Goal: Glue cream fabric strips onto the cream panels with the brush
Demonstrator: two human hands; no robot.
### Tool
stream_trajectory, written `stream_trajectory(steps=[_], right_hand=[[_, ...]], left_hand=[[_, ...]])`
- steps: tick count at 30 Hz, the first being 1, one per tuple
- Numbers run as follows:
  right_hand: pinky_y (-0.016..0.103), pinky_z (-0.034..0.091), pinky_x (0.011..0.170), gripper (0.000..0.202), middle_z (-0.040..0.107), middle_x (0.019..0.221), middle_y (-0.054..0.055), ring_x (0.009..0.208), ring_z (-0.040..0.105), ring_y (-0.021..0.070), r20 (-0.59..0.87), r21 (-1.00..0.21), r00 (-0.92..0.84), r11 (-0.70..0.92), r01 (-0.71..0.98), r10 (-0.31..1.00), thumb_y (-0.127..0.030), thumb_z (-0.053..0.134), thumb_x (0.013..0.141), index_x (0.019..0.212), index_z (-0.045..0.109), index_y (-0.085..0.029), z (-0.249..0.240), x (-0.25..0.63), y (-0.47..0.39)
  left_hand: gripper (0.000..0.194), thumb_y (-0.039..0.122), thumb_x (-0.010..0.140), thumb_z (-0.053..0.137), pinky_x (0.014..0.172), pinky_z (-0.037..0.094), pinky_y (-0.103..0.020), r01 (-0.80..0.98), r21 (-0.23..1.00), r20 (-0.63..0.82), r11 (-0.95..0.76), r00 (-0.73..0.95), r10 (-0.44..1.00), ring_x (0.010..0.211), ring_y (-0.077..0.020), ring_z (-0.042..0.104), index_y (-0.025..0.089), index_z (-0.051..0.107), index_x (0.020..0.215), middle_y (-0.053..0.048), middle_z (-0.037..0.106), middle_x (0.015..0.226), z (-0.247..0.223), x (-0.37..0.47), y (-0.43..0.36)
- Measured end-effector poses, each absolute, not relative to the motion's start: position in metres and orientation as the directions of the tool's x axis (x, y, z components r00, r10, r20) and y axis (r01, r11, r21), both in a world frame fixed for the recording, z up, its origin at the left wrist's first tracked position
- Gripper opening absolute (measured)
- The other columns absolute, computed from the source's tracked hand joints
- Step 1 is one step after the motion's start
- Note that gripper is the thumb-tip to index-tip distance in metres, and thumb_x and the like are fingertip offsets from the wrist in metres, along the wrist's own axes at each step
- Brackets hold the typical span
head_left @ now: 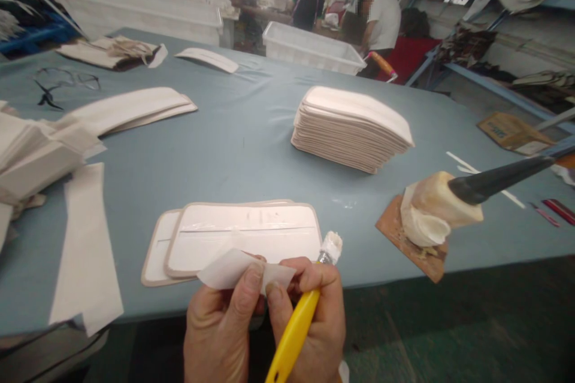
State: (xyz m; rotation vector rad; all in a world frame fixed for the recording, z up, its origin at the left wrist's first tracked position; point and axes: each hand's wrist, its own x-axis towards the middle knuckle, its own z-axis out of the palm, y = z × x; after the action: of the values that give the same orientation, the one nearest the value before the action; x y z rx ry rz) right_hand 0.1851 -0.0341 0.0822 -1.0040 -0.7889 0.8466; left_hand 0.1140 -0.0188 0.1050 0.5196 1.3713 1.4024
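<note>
Between the thumbs and fingers of my left hand [220,329] and my right hand [317,323] is a small piece of thin white paper-like sheet [227,268], bent where they pinch it. My right hand also grips a yellow-handled brush [296,326], its white-coated bristles pointing up and away. Just beyond my hands lie flat white rectangular panels with tan edges [247,215], overlapping, the top one with a long slit line and shiny wet-looking streaks. To the right, a glue container with a dark handle [442,206] rests on a brown board [390,221], thick white paste on its side.
A tall stack of similar panels [354,125] stands mid-table. White strips [83,239] and bundles lie at the left, with more panels [135,105] behind. Eyeglasses [67,79], white bins [309,51] and a cardboard box [512,133] sit farther off. People work in the background.
</note>
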Motion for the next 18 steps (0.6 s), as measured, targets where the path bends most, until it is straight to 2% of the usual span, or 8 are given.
stream_trajectory(steps=[4,8,12,14,18], right_hand=[[0.021,0.060,0.058,0.027,0.064,0.097,-0.003,0.067,0.070,0.0115,0.235,-0.915,0.421,0.346,-0.209,0.876,-0.029,0.067,0.106,0.106,0.040,-0.030,0.083,0.188,-0.029],[0.016,0.052,0.051,0.020,0.063,0.089,-0.004,0.060,0.064,0.0090,0.337,-0.924,0.369,0.379,-0.045,0.866,-0.025,0.062,0.108,0.101,0.043,-0.029,0.090,0.201,-0.021],[0.012,0.043,0.046,0.025,0.065,0.086,-0.005,0.054,0.055,0.0060,0.350,-0.936,0.425,0.326,0.130,0.835,-0.023,0.070,0.102,0.091,0.048,-0.027,0.096,0.240,-0.019],[0.014,0.047,0.049,0.029,0.067,0.085,-0.004,0.054,0.056,0.0067,0.337,-0.936,0.325,0.278,0.215,0.884,-0.022,0.076,0.097,0.086,0.050,-0.025,0.097,0.264,-0.019],[0.015,0.047,0.046,0.033,0.066,0.077,-0.002,0.052,0.057,0.0090,0.348,-0.912,0.312,0.243,0.330,0.884,-0.026,0.082,0.091,0.082,0.051,-0.025,0.095,0.301,-0.019]], left_hand=[[0.054,0.062,0.065,0.094,0.055,0.052,-0.024,-0.422,0.860,-0.429,0.288,-0.289,0.856,0.064,-0.0169,0.062,0.016,0.080,0.088,-0.003,0.068,0.068,0.097,0.117,-0.018],[0.052,0.063,0.065,0.094,0.056,0.052,-0.026,-0.440,0.847,-0.440,0.298,-0.265,0.858,0.065,-0.0164,0.059,0.017,0.079,0.085,-0.004,0.068,0.071,0.098,0.121,-0.018],[0.051,0.066,0.070,0.092,0.054,0.048,-0.024,-0.500,0.830,-0.421,0.246,-0.273,0.865,0.060,-0.0124,0.051,0.018,0.077,0.081,-0.002,0.061,0.065,0.107,0.116,-0.015],[0.052,0.067,0.071,0.091,0.054,0.047,-0.023,-0.551,0.797,-0.441,0.248,-0.250,0.862,0.059,-0.0111,0.049,0.018,0.078,0.083,-0.001,0.059,0.064,0.110,0.107,-0.013],[0.052,0.063,0.065,0.097,0.052,0.045,-0.021,-0.605,0.750,-0.511,0.269,-0.270,0.816,0.058,-0.0091,0.048,0.018,0.075,0.079,0.001,0.057,0.064,0.108,0.084,-0.013]])
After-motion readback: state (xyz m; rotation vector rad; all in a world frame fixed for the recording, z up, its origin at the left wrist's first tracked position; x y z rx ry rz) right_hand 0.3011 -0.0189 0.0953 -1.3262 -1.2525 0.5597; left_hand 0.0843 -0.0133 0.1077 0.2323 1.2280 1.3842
